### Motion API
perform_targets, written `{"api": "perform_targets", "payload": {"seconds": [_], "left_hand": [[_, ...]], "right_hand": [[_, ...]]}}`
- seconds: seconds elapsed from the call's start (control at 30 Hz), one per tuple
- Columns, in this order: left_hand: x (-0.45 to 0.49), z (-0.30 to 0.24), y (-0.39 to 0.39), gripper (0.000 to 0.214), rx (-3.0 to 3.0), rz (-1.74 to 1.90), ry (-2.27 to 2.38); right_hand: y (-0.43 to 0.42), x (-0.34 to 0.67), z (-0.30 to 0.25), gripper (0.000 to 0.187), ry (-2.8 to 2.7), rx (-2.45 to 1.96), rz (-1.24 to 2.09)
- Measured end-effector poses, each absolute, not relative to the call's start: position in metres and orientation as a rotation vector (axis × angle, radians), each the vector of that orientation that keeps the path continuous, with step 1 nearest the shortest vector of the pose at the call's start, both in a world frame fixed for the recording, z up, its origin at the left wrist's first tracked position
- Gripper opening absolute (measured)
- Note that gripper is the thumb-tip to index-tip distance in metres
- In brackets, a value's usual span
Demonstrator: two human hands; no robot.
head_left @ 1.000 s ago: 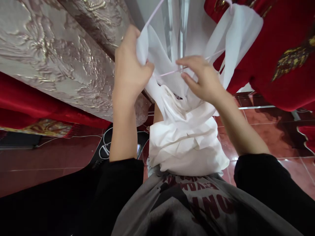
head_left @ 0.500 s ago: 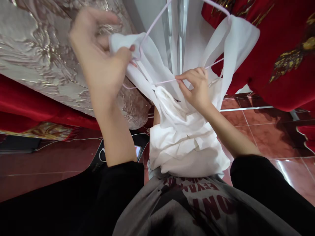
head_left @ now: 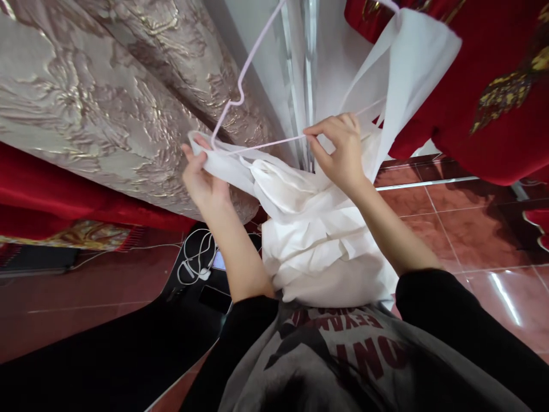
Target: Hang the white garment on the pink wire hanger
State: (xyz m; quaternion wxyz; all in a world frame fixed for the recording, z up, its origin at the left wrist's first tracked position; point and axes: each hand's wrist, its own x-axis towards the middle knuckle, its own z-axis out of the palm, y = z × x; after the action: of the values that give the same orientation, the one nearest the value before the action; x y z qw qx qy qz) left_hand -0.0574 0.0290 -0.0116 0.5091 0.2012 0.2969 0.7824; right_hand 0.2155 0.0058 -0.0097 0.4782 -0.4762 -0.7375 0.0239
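Note:
A thin pink clothes hanger [head_left: 256, 57] slants in front of me, with a sheer white garment [head_left: 317, 240] draped from its right end and bunched toward my lap. My right hand [head_left: 338, 146] pinches the hanger's lower bar near its middle between thumb and fingertips. At the hanger's left end, my left hand [head_left: 205, 171] grips the garment's white strap, the fingers partly inside its loop and the thumb outside. The strap lies beside the hanger's left corner. The hanger's hook is out of view above.
Embossed pinkish-grey fabric [head_left: 107, 91] hangs at the left, and red fabric with gold embroidery [head_left: 480, 74] at the right. On a black surface [head_left: 180, 320] at lower left lie a white cable [head_left: 189, 269] and phones. The floor has red tiles [head_left: 463, 223].
My left hand has moved down and turned, bringing the left strap lower by the hanger's corner. My right hand keeps pinching the lower bar and has barely moved.

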Motion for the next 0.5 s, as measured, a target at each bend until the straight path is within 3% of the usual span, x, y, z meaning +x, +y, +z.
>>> {"api": "perform_targets", "payload": {"seconds": [0.13,0.27,0.43,0.5], "left_hand": [[-0.017,-0.038,0.018,0.033,0.57,1.821,0.678],[0.031,-0.024,0.006,0.036,0.796,1.77,0.544],[0.052,-0.007,-0.014,0.016,1.01,1.9,0.614],[0.052,-0.006,-0.018,0.012,1.047,1.912,0.634]], "right_hand": [[-0.002,0.203,-0.008,0.03,-1.831,-1.183,0.154],[-0.015,0.194,-0.002,0.03,-1.839,-1.123,0.187],[-0.04,0.22,0.025,0.029,-1.785,-0.938,0.482],[-0.045,0.242,0.031,0.023,-1.498,-0.807,0.418]]}}
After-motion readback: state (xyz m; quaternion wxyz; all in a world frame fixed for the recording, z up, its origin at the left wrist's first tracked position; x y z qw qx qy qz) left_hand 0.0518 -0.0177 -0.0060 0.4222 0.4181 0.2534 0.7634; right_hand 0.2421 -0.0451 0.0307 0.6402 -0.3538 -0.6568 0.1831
